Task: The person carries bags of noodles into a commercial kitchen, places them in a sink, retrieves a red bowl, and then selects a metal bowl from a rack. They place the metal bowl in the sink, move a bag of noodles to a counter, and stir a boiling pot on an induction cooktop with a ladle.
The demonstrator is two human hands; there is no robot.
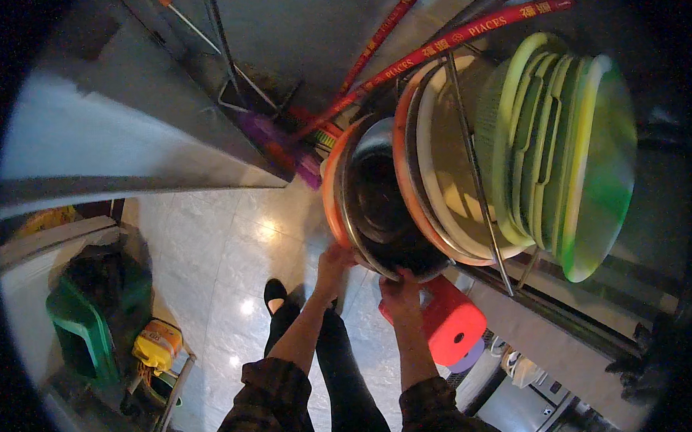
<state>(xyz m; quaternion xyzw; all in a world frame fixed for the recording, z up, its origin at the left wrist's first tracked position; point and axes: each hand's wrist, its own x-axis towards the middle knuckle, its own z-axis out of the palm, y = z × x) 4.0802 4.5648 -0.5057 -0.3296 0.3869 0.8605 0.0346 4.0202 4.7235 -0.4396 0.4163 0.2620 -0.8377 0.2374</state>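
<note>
My left hand (335, 266) grips the lower rim of an orange basin (333, 199) at the near end of a row of basins tilted on edge. Steel basins are nested inside it, and the front one (373, 186) looks dark within. My right hand (401, 291) has its fingers on the lower rim of this steel basin. Behind them stands another orange-rimmed basin (402, 157), beside a cream basin (452, 149). Several pale green basins (526, 152) and a green-and-white one (599, 173) follow to the right. Part of each hand's grip is hidden.
A metal rack bar (476, 171) crosses the basins. Red printed poles (431, 48) slant above them. A red plastic stool (455, 323) stands under my right hand. A white panel (120, 132) juts in from the left, above a green bin (78, 322) and a yellow package (158, 343). Tiled floor (210, 266) lies below.
</note>
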